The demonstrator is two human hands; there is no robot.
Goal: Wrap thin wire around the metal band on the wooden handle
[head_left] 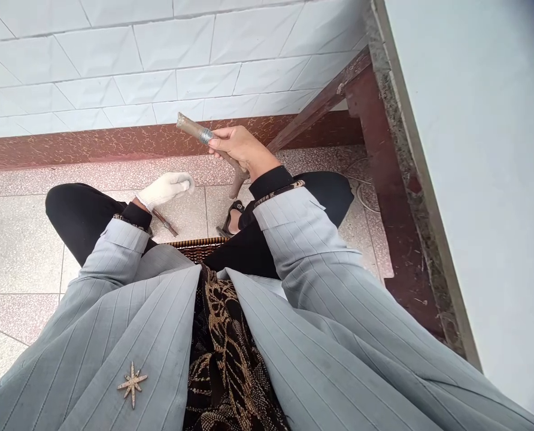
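Observation:
My right hand (237,146), bare, grips a brown wooden branch (190,127) in front of me. Silvery wire (205,136) is wound around the branch just beyond my thumb and fingers. The branch's far end points up and left; its thicker, forked-looking end hangs below my wrist. My left hand (161,190), in a white knitted glove, is closed in the air to the left, apart from the branch. Between its fingertips is a small pale, rounded, see-through thing (189,182), perhaps a coil, too small to name. A thin brown stick (165,222) shows below the glove.
I sit on a woven seat (195,245) with my knees spread. A white tiled wall (172,48) with a red-brown skirting (114,142) stands ahead. On the right are a pale tabletop (482,179) and its dark red wooden frame (379,149). A thin cable (363,200) loops on the floor.

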